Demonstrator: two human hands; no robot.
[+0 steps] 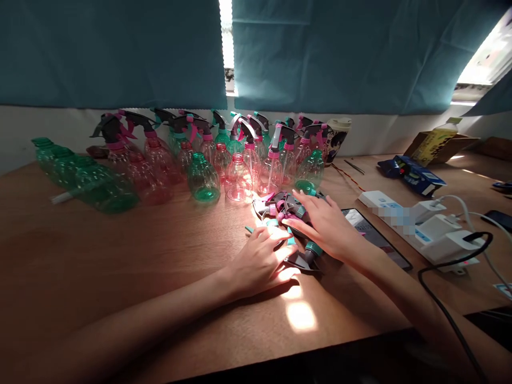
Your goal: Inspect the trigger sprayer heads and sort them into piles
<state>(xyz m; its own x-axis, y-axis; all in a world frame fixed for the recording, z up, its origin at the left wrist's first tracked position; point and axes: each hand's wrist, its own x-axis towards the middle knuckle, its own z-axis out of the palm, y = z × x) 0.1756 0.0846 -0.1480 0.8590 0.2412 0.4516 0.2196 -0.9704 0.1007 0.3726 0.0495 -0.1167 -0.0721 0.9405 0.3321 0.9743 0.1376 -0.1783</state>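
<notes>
Left hand [260,261] lay palm down on the wooden table [120,256], fingers bent at the near edge of a pile of spray trigger heads [285,205], grip unclear, right hand [325,225] rested spread flat over the pile, just behind stood an uncapped green bottle [204,179] and pink bottle [238,179], capped spray bottles [160,152] lined the wall.

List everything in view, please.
clear pink plastic spray bottles: many, pink, back of wooden table
clear green plastic bottles: several, green, upright centre, lying left
loose grey plastic trigger heads: a pile, pink and teal collars, table centre
lidded patterned cup: one, right of bottles
dark flat screen: one, right of pile
white power strips: several, white, right side
blue packet: one, blue, far right
left hand: one, at pile's near edge
right hand: one, fingers spread over pile
</notes>
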